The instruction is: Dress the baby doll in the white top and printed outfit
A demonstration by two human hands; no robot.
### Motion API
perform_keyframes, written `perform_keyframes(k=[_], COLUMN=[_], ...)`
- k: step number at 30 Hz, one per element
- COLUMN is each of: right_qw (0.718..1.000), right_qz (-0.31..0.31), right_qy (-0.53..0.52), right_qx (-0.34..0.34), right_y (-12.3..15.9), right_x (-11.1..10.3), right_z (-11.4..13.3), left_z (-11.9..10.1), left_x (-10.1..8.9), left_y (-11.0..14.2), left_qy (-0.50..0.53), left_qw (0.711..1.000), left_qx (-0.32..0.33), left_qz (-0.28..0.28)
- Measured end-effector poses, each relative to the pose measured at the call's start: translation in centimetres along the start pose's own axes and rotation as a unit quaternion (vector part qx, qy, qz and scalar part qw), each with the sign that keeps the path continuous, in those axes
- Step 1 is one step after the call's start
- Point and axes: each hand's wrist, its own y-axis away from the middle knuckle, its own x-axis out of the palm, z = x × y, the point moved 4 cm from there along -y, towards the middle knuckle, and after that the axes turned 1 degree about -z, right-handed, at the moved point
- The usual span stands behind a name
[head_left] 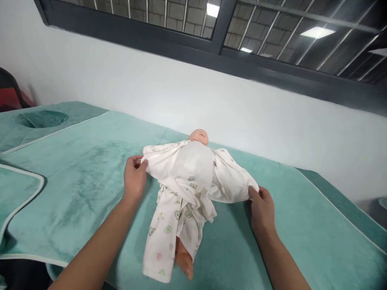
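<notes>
Shirt point(234, 179) spread open around a doll point(198, 137) on the bed point(90, 169).
Left grip point(134, 177) and right grip point(262, 209) each pinch an outer edge; the shirt looks light, soft and limp, probably best held by its edges.

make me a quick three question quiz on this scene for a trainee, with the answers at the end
1. True or false: the left hand and the right hand each hold an edge of the white top.
2. Fill in: the doll lies with its head toward the ____.
3. Which colour is the cover beneath it? A) red B) green C) yellow

Key: 1. true; 2. wall; 3. B
</notes>
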Motion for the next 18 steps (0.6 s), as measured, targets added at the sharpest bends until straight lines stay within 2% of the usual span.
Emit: perform_keyframes(k=[2, 3, 4, 5, 7, 9, 11, 15, 18], right_qw=[0.992, 0.985, 0.981, 0.976, 0.946, 0.898, 0.857, 0.810, 0.801], right_qz=[-0.072, -0.066, -0.019, 0.057, 0.247, 0.376, 0.441, 0.467, 0.422], right_qy=[0.083, 0.107, 0.113, 0.107, 0.080, 0.062, 0.067, 0.120, 0.171], right_qx=[-0.070, -0.115, -0.156, -0.183, -0.194, -0.219, -0.258, -0.333, -0.389], right_y=[0.7, 1.4, 2.4, 3.4, 5.7, 7.5, 8.4, 8.7, 9.1], right_x=[-1.7, -1.6, -0.8, 0.4, 3.6, 6.0, 7.2, 6.8, 5.9], right_z=[0.5, 1.3, 2.2, 3.2, 4.8, 6.3, 7.4, 8.0, 7.7], left_z=[-0.8, -1.2, -1.5, -1.6, -1.6, -1.4, -1.3, -1.4, -1.7], left_x=[-0.1, 0.1, 0.5, 1.0, 1.6, 1.6, 1.4, 1.1, 0.9], left_y=[0.8, 1.4, 2.0, 2.6, 3.5, 3.9, 3.9, 4.0, 4.1], left_qy=[-0.030, -0.039, -0.042, -0.040, -0.028, -0.009, 0.012, -0.001, -0.026], left_qw=[0.995, 0.990, 0.981, 0.969, 0.942, 0.924, 0.912, 0.891, 0.876], left_qx=[0.090, 0.130, 0.157, 0.169, 0.160, 0.139, 0.124, 0.110, 0.111], left_qz=[0.008, 0.046, 0.106, 0.176, 0.295, 0.357, 0.390, 0.441, 0.468])
